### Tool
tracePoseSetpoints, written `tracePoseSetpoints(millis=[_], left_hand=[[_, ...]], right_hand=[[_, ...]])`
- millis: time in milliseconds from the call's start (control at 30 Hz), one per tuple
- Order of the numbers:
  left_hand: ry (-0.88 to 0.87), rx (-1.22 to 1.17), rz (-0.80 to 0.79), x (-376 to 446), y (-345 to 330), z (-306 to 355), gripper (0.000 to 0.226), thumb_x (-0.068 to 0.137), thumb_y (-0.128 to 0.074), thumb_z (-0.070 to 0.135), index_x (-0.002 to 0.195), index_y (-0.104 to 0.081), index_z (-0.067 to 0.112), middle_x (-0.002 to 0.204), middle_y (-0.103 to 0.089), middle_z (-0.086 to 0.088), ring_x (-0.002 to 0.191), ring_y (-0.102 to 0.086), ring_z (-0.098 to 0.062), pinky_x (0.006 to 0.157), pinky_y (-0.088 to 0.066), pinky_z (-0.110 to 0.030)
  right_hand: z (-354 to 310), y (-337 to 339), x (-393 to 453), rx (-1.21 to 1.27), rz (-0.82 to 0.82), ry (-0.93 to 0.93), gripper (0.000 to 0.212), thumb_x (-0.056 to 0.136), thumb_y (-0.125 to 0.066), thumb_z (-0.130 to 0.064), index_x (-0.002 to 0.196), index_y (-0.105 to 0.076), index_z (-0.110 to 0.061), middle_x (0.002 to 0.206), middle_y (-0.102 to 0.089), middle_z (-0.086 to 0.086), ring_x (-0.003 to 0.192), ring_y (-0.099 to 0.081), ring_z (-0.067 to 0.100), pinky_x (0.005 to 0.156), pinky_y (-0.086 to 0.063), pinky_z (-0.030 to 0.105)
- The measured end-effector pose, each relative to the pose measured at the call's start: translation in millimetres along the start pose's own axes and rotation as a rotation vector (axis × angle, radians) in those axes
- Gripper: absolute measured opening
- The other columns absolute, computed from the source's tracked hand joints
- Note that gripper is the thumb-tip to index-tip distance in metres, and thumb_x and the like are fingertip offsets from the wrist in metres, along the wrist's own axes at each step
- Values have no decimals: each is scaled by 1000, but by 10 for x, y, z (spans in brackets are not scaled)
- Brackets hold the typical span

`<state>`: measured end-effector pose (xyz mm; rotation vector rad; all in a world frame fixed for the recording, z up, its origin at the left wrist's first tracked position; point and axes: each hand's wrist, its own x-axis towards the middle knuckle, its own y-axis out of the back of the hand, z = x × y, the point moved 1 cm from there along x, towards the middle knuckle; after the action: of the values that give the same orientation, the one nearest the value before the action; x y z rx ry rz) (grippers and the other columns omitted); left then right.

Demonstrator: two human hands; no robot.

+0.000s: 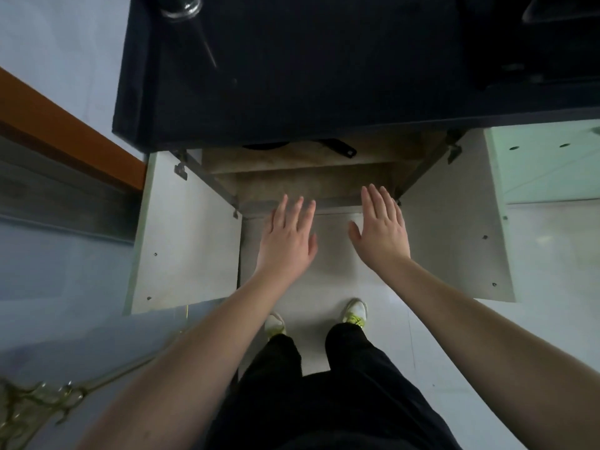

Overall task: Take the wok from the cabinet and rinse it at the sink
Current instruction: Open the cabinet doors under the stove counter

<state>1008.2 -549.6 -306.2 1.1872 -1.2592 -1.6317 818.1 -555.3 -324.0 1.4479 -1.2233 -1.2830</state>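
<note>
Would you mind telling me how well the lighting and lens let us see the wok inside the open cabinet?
Head view: the cabinet interior is dim under the dark countertop, so only the wok edge and its handle show; wide-angle distortion bows the doors; both hands, left hand and right hand, are evenly lit and sharp.

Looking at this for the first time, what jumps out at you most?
Two bare hands, the left hand and the right hand, reach forward with straight fingers, holding nothing, toward an open cabinet whose two doors stand swung wide. Above it spreads a dark countertop, and tucked just under its edge a black pan handle pokes out, probably the wok's.
</note>
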Motion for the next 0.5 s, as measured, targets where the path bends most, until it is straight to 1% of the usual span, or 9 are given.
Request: tracePoseSetpoints(millis=[133,233,333,500], left_hand=[[-18,-39,23,222,-204,-120,59,97,-33,38,151,-21,18,153,-36,-10,145,-23,-33,116,-25,-50],[-32,-65,76,440,-355,-265,55,97,-36,37,148,-30,18,150,-41,-11,143,-27,-35,114,-29,-52],[-42,-76,113,653,-572,-448,54,97,-37,37,147,-33,17,150,-41,-11,143,-28,-35,113,-30,-53],[-112,-26,108,1064,-1032,-727,57,98,-32,41,150,-27,17,155,-34,-11,145,-22,-34,116,-26,-52]], right_hand=[[-92,-229,173,55,13,-48,63,102,-25,-46,155,-11,-15,163,-11,3,150,-1,19,116,9,30],[-150,-455,360,47,61,-62,63,102,-26,-47,155,-14,-15,163,-13,4,150,-3,19,115,9,29],[-185,-699,619,40,104,-93,63,102,-25,-48,155,-14,-16,163,-13,3,150,-4,20,117,6,30],[-209,-1140,1067,42,140,-132,65,102,-20,-52,156,-8,-19,163,-6,0,150,2,18,116,9,30]])
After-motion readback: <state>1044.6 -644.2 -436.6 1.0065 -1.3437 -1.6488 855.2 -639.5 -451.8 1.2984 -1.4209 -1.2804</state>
